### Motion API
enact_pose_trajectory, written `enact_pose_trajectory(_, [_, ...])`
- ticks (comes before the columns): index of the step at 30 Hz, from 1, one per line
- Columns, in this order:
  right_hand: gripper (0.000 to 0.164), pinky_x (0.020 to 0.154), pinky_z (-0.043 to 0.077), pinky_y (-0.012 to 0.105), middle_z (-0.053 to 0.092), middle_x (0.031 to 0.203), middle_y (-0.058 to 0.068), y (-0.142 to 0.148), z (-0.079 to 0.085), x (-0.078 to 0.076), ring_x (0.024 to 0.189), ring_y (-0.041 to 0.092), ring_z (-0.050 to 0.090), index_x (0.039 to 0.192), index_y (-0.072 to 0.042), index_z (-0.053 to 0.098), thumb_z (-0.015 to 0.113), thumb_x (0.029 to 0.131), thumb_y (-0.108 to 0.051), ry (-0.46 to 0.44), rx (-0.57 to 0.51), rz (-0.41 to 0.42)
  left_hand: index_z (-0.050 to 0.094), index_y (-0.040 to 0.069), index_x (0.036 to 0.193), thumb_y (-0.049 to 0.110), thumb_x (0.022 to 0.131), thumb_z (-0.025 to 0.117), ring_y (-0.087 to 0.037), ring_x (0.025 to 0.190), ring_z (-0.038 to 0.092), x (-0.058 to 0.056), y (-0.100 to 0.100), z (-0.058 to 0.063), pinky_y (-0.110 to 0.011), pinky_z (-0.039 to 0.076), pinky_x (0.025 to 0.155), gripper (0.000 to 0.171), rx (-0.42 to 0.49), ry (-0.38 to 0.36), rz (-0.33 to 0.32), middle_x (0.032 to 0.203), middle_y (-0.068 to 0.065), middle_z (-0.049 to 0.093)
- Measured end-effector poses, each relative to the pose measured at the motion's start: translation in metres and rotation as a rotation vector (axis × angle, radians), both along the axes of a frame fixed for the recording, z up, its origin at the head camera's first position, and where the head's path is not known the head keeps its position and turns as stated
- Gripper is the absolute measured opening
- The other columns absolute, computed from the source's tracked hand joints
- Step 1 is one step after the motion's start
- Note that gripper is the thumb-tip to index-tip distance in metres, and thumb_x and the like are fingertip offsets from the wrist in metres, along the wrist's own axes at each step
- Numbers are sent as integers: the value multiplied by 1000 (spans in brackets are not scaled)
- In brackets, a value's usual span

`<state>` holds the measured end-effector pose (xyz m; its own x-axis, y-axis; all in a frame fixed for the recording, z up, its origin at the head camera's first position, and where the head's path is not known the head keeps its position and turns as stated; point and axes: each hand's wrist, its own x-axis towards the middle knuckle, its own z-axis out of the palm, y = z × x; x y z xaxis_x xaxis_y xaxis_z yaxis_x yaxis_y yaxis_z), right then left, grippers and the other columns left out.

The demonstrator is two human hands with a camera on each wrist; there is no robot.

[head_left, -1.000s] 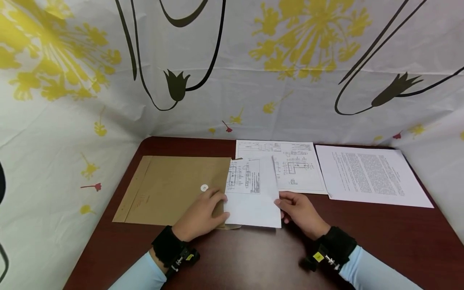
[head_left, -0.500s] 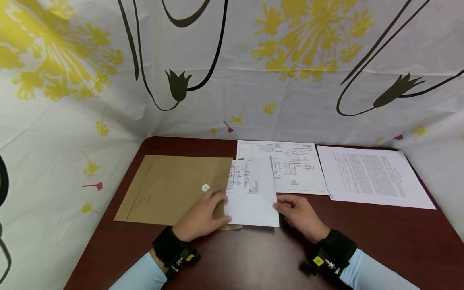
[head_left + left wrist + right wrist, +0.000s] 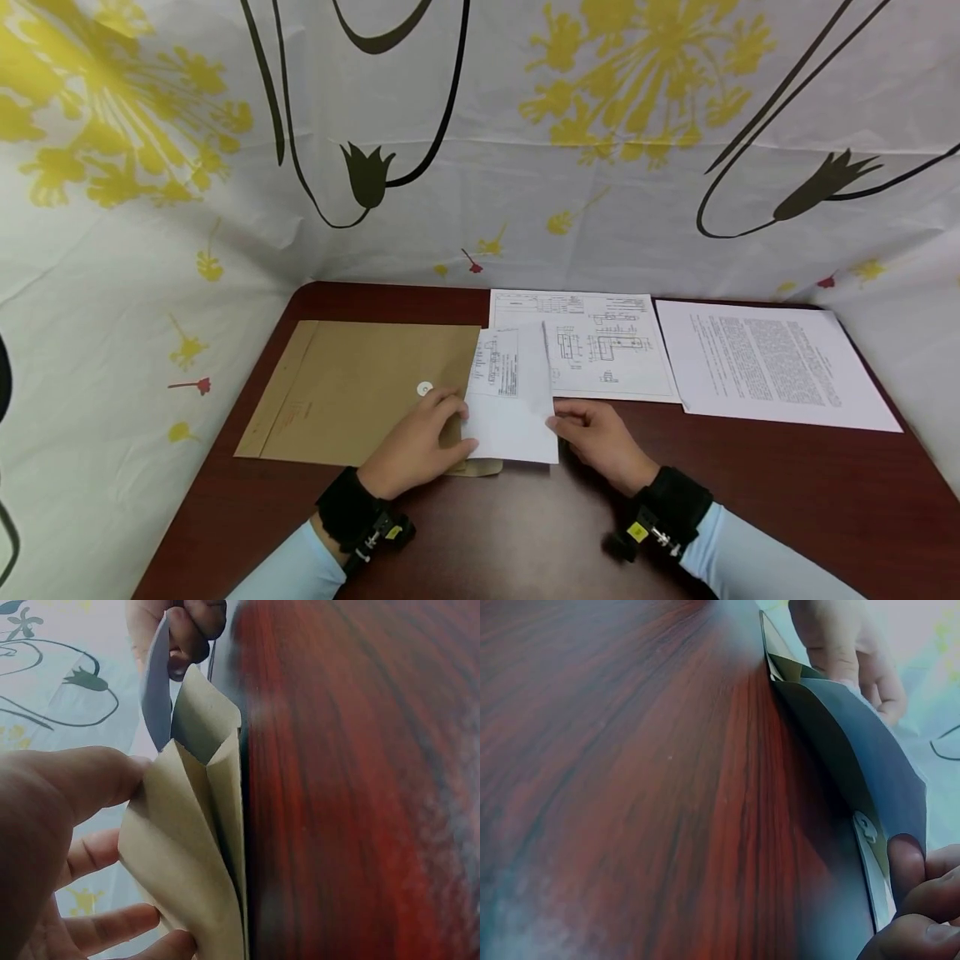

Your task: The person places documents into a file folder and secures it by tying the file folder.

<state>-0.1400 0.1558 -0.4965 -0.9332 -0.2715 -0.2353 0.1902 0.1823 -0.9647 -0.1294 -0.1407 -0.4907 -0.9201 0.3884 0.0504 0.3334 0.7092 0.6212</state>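
A brown paper envelope with a white round button lies on the left of the table, its mouth towards the right. White paper sheets with a printed technical drawing extend from that mouth over the flap, their left part hidden inside. My left hand holds the envelope at its mouth; in the left wrist view the thumb is at the upper edge and the folded side gapes. My right hand pinches the sheets' right edge between thumb and fingers. In the right wrist view, the sheets bow slightly above the flap.
Another drawing sheet lies flat behind the right hand, partly overlapped by the held sheets. A page of printed text lies at the back right. The dark red wooden table meets a patterned cloth at the back.
My right hand has moved left with the sheets, and less of them shows outside the envelope. More of the drawing sheet behind is uncovered. The left hand stays nearly still.
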Motion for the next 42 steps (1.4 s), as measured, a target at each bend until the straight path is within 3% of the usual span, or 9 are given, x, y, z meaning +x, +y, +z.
enact_pose_trajectory(3, [29, 45, 29, 21, 41, 57, -5, -5, -1, -1, 45, 8, 33, 121, 1, 68, 67, 97, -15, 2, 0, 2, 55, 22, 107, 37, 89, 76, -27, 131, 51, 0, 0, 0, -39, 47, 101, 32, 2, -5, 4, 144, -6, 47])
enact_pose_trajectory(10, [27, 45, 29, 21, 40, 56, -5, -17, -3, -2, 45, 9, 33, 119, 0, 70, 67, 96, -12, -6, 12, -2, 58, 20, 110, 35, 90, 75, -29, 134, 50, 2, 2, 4, -42, 45, 105, 30, 8, -18, 8, 147, -8, 47])
enact_pose_trajectory(16, [29, 46, 31, 21, 44, 57, -4, -27, -3, -4, 46, 8, 36, 121, 0, 68, 67, 96, -13, 28, 31, 31, 60, 22, 110, 34, 91, 74, -28, 132, 51, 3, 4, 6, -43, 45, 105, 27, 8, -19, 16, 146, -7, 48])
enact_pose_trajectory(23, [26, 46, 33, 22, 46, 59, -2, -34, -4, -8, 48, 9, 40, 120, -7, 70, 67, 96, -16, 69, 64, 94, 61, 21, 111, 34, 92, 73, -29, 133, 51, 4, 4, 6, -43, 45, 105, 26, 19, -15, 23, 146, -9, 48])
enact_pose_trajectory(42, [29, 50, 42, 25, 58, 68, 4, -52, 0, -23, 52, 13, 48, 120, -9, 72, 70, 95, -22, 37, 157, 145, 58, 17, 103, 31, 90, 76, -27, 124, 55, 2, 4, 4, -42, 49, 98, 26, 50, 22, 38, 139, -10, 53])
